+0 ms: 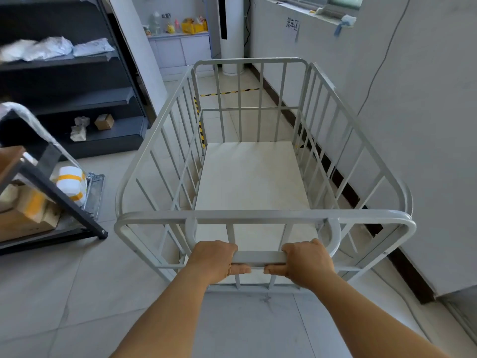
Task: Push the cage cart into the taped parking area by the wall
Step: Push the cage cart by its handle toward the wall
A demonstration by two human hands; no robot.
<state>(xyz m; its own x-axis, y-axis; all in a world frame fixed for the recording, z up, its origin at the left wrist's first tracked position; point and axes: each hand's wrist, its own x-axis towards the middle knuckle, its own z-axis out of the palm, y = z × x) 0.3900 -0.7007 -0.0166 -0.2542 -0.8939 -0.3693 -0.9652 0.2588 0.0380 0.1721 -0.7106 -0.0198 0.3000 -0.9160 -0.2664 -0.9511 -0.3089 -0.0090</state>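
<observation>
Both hands sit nearest the lens in the head view: my left hand (213,260) and right hand (307,264) each have fingers curled over the flat handle bar (260,257), thumbs tucked beneath it, gripping firmly.

Ahead of them stands the cage cart (254,177), white, barred on all four sides, with nothing on its deck. It runs parallel to the wall (426,125) on the right, just beside the dark skirting.

Progress, as I judge it: the front end appears to have entered the parking area, since yellow-and-black floor tape (228,93) shows through the bars along the left side and across the far end. A stretch of tile remains between the front rail and the far tape line, so further forward travel is needed (the rear edge of the bay is not visible).

Floor: pale smooth tiles, level. Room: dark shelving (64,73) at left holding white bags, a second rack nearer, a paper sign (292,25) on the wall.
</observation>
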